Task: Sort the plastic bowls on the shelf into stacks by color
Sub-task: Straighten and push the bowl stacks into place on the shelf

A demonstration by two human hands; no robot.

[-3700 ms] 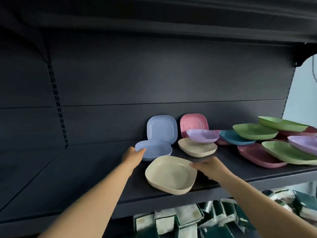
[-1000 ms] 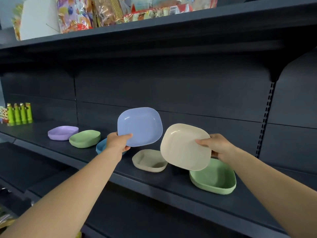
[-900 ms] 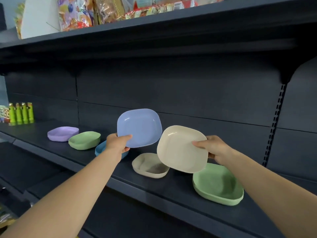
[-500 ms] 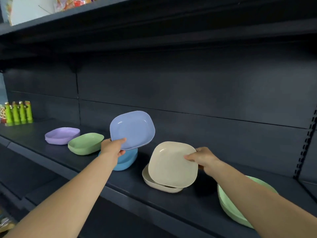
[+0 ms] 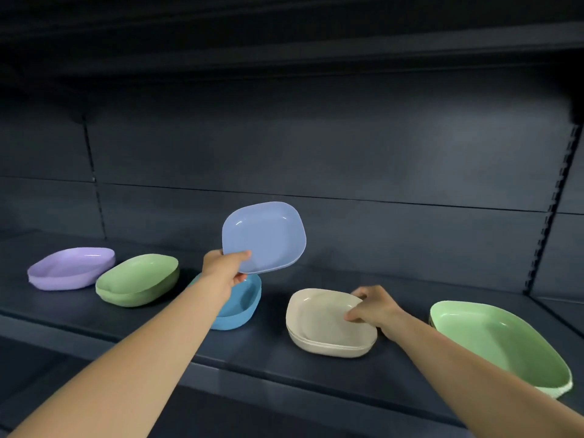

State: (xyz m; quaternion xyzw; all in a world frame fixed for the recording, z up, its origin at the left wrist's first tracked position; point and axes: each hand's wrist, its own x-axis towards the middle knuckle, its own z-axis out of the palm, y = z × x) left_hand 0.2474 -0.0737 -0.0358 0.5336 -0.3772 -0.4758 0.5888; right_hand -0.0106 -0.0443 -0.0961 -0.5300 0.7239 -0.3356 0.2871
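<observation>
My left hand [image 5: 222, 271] pinches the lower edge of a light blue bowl [image 5: 265, 237] and holds it tilted in the air above a darker blue bowl [image 5: 238, 306] on the shelf. My right hand [image 5: 374, 308] pinches the right rim of a cream bowl [image 5: 322, 320] that lies nested in another cream bowl on the shelf. A lilac bowl [image 5: 71, 268] and a green bowl [image 5: 137, 279] stand to the left. A larger green bowl [image 5: 502, 343] sits at the right.
The dark shelf [image 5: 284, 358] runs left to right with its front edge near me. A dark back panel rises behind the bowls, and another shelf hangs overhead. A slotted upright [image 5: 550, 216] stands at the right.
My right hand has lowered the cream bowl flat into the cream bowl on the shelf. The light blue bowl stays raised in my left hand. The view has dropped lower.
</observation>
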